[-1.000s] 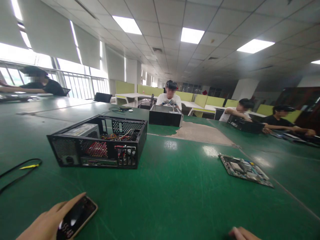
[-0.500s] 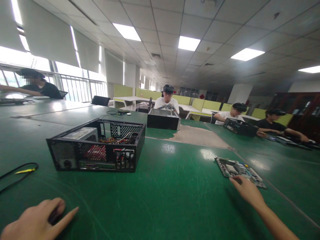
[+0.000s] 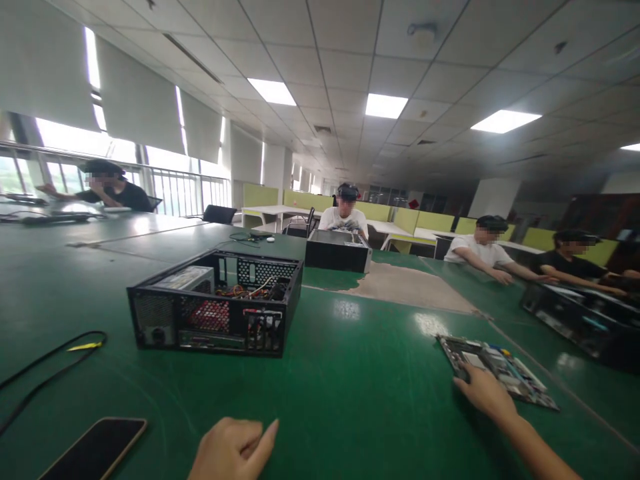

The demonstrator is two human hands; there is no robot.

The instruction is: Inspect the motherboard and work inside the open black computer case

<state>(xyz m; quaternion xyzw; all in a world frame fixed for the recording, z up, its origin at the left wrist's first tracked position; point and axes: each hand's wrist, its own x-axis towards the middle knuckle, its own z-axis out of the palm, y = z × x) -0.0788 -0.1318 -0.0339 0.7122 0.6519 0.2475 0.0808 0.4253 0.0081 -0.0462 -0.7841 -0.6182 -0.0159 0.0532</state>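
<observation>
At the right, my right hand (image 3: 485,392) grips the near left edge of a motherboard (image 3: 520,375), thumb at the rim and fingers over the board. The motherboard lies low over the green table, component side up; whether its far side touches the surface I cannot tell. My left hand (image 3: 235,448) is at the bottom, left of centre, over the table. Its fingers are loosely curled, the thumb stands apart, and no object shows in it. Left of centre is an open black computer case (image 3: 210,341) with a power supply (image 3: 187,280) and loose cables inside.
A phone (image 3: 95,450) lies at the lower left, near a black cable (image 3: 55,367) with a yellow tag. A second case (image 3: 337,253) stands before a person (image 3: 345,217) opposite. Another case (image 3: 575,327) is at the right, near two people. Someone sits far left.
My left hand has moved right, and the phone now shows at the lower left. My right hand has come further over the motherboard's edge. The view has shifted; the right-hand case is nearer.
</observation>
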